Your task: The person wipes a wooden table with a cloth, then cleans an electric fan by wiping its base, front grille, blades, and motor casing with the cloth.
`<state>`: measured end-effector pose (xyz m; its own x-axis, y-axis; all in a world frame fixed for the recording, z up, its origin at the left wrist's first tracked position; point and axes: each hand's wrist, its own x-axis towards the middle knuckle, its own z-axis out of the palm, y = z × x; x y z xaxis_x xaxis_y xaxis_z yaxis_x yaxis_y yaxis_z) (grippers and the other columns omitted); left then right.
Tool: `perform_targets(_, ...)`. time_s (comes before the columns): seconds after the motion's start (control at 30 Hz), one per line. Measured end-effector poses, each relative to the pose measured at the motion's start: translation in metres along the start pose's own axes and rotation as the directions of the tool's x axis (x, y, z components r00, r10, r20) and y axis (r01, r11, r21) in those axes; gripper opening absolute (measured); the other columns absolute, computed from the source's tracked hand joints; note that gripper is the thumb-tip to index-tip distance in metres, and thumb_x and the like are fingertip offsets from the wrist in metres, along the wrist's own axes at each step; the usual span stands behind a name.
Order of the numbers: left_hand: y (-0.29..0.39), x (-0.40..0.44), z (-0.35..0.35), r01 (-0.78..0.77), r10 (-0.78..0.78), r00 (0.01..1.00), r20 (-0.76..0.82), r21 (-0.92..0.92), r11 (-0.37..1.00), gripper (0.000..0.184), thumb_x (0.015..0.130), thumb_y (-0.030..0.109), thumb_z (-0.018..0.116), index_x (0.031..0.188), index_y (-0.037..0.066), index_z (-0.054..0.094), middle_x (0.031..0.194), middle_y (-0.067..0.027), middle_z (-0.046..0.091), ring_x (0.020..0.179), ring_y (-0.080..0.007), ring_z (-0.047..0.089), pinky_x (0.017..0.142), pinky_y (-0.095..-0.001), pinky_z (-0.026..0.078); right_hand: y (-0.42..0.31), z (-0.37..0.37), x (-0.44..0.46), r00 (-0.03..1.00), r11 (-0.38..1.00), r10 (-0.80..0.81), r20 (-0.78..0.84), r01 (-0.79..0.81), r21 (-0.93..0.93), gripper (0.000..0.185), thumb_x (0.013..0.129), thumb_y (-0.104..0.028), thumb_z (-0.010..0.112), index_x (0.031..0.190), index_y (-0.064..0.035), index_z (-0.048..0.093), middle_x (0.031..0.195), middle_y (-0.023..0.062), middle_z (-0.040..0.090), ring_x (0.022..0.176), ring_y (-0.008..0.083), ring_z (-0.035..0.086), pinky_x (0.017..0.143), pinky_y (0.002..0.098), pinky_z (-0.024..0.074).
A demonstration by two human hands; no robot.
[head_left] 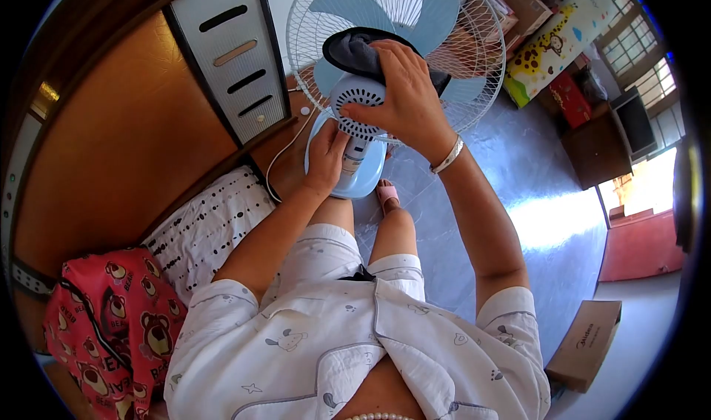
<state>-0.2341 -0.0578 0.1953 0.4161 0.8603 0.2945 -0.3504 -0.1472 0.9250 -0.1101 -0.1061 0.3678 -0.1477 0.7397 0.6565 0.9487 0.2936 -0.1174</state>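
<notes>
A fan with a white wire cage (485, 98), pale blue blades and a blue base (359, 179) stands upright before me. My right hand (404, 98) presses a dark grey cloth with black edging (352, 53) against the top of the motor housing, its thumb on the vented back (358, 98). My left hand (326, 157) is closed round the fan's neck, just below the housing. Part of the cloth is hidden under my right hand.
A white cord (275, 161) runs beside the fan's base. Left are a slotted panel (235, 53), a spotted white cushion (211, 231) and a red bear-print bag (118, 324). A cardboard box (586, 342) lies at the lower right; cartons (522, 9) stand at the back right.
</notes>
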Motion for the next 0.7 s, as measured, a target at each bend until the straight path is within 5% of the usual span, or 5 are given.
perform_targets(0.1,-0.004,0.001,-0.004,0.036,-0.039,0.998,0.055,0.049,0.998,0.025,0.102,0.021,0.049,0.120,0.004,0.054,0.085,0.0043,0.055,0.067,-0.0013,0.042,0.060,-0.0174,0.037,0.000,0.000,0.000,1.000,1.000,0.009,0.013,-0.009,0.000,0.082,0.063,-0.042,0.080,0.122,0.0083,0.054,0.127,0.0241,0.055,0.127,0.0367,0.046,0.110,0.0442,0.0302)
perform_targets(0.43,0.010,0.007,-0.014,0.237,-0.251,0.964,0.089,0.146,0.961,0.025,0.099,0.026,0.056,0.099,0.001,0.058,0.075,-0.0050,0.062,0.067,-0.0167,0.057,0.061,-0.0307,0.044,0.002,-0.001,0.000,0.999,1.000,0.029,0.038,-0.030,0.009,0.083,0.063,-0.042,0.080,0.123,0.0081,0.053,0.127,0.0241,0.055,0.127,0.0372,0.046,0.109,0.0439,0.0307)
perform_targets(0.5,0.028,0.008,-0.011,-0.219,0.172,0.975,0.143,0.448,0.867,0.029,0.100,0.031,0.050,0.107,0.003,0.059,0.085,-0.0134,0.068,0.077,-0.0324,0.065,0.066,-0.0411,0.048,0.003,-0.002,0.000,1.000,1.000,0.012,0.016,-0.012,0.008,0.081,0.064,-0.042,0.080,0.122,0.0085,0.053,0.127,0.0241,0.055,0.126,0.0374,0.046,0.109,0.0442,0.0311)
perform_targets(0.63,0.025,0.017,-0.023,-0.193,-0.003,0.964,0.266,0.707,0.680,0.030,0.100,0.023,0.048,0.109,-0.004,0.056,0.095,-0.0189,0.067,0.087,-0.0426,0.064,0.075,-0.0480,0.048,0.003,-0.003,-0.001,1.000,1.000,-0.007,0.022,0.007,0.004,0.080,0.064,-0.042,0.080,0.120,0.0085,0.053,0.126,0.0240,0.055,0.125,0.0373,0.046,0.108,0.0445,0.0315)
perform_targets(0.7,0.007,0.019,-0.025,-0.226,0.045,0.963,0.267,0.698,0.680,0.038,0.101,0.038,0.040,0.114,0.010,0.062,0.099,-0.0203,0.068,0.093,-0.0422,0.062,0.079,-0.0503,0.049,0.002,-0.001,-0.001,1.000,1.000,-0.012,0.009,0.012,-0.019,0.079,0.064,-0.042,0.080,0.119,0.0080,0.054,0.125,0.0230,0.055,0.124,0.0370,0.047,0.108,0.0443,0.0318)
